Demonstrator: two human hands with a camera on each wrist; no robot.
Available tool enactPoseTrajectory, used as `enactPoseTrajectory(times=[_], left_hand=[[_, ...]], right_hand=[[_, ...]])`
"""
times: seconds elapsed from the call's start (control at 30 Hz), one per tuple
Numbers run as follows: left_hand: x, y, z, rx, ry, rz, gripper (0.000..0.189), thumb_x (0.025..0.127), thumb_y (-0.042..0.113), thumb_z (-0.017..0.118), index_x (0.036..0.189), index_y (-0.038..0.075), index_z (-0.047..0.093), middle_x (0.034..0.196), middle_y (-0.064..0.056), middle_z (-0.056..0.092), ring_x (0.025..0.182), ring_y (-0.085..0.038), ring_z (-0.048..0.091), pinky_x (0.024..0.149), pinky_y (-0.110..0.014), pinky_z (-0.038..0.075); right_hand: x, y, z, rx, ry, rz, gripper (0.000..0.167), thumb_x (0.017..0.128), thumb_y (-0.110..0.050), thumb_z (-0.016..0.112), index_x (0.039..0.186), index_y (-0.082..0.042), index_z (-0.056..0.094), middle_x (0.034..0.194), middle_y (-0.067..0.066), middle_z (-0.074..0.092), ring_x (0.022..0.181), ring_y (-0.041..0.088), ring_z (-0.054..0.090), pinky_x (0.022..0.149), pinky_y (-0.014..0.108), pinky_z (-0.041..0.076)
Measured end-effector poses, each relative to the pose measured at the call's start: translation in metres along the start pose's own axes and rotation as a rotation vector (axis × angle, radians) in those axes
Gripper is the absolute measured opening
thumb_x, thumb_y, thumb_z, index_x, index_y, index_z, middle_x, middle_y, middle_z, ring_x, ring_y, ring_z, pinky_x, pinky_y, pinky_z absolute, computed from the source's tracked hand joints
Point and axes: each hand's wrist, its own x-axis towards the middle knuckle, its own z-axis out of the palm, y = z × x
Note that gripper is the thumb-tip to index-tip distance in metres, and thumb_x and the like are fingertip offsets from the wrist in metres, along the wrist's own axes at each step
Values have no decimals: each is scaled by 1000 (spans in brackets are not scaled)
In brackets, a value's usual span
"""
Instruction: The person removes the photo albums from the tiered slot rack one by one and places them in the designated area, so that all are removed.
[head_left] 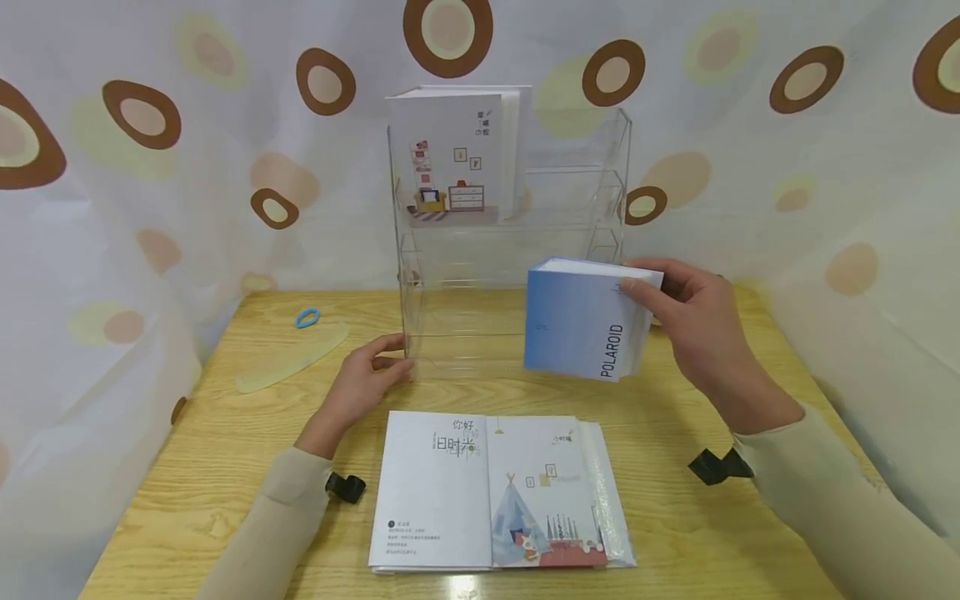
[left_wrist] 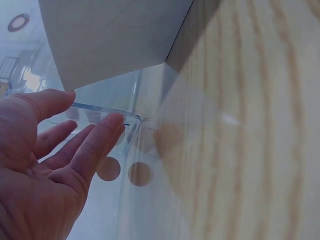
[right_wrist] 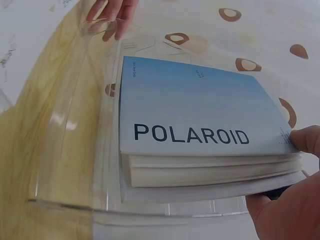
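A thick blue-and-white book marked POLAROID is tilted in front of the lower tiers of a clear acrylic rack. My right hand grips its upper right corner, thumb on the cover and fingers behind. In the right wrist view the book shows its page edges, with the thumb at the cover's corner. My left hand holds the rack's lower left edge. In the left wrist view the left hand has its thumb and fingers spread about the clear edge.
A white illustrated book stands in the rack's top tier. Nearest me, an open book lies on the wooden table. A blue ring and a pale yellow curved strip lie left of the rack. Patterned cloth hangs behind.
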Motion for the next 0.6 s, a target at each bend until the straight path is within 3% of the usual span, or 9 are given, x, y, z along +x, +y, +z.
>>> enactPoseTrajectory(times=[0.27, 0.47, 0.6], left_hand=[[0, 0, -1, 15, 2, 10, 58, 113, 14, 70, 166, 1, 50, 166, -25, 55, 139, -44, 70, 105, -42, 70], [-1, 0, -1, 21, -1, 7, 58, 113, 16, 70, 166, 2, 51, 166, -25, 55, 140, -44, 69, 106, -43, 70], [0, -1, 0, 17, -3, 2, 58, 113, 16, 70, 166, 4, 52, 166, -24, 56, 141, -43, 69, 106, -43, 70]], right_hand=[[-23, 18, -28, 33, 2, -38, 23, 106, -13, 80, 129, -12, 82, 111, -12, 76, 93, 4, 74, 84, 10, 63], [-42, 31, -44, -168, 18, -18, 27, 108, -19, 77, 134, -9, 79, 109, -21, 74, 94, 1, 71, 85, 8, 62], [-53, 41, -52, -199, 20, 16, 22, 108, -18, 78, 130, -17, 82, 100, -25, 75, 91, 0, 70, 80, 8, 61]])
